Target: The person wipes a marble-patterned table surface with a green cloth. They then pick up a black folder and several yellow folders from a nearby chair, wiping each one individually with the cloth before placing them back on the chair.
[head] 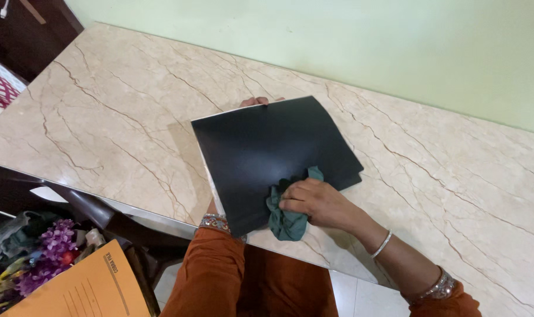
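Head view: the right hand (317, 202) is pressing a bunched green cloth (287, 218), fingers curled onto it, against a black sheet (267, 152) tilted above the marble table (114, 117). The left hand (258, 101) is gripping the sheet's far edge, only fingertips showing.

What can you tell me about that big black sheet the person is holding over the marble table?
The black sheet is thin, smooth and slightly glossy, roughly square, with a pale underside edge showing. It is held tilted above the table. The left hand grips its far edge from behind, only fingertips showing. The right hand presses a green cloth against its lower right part.
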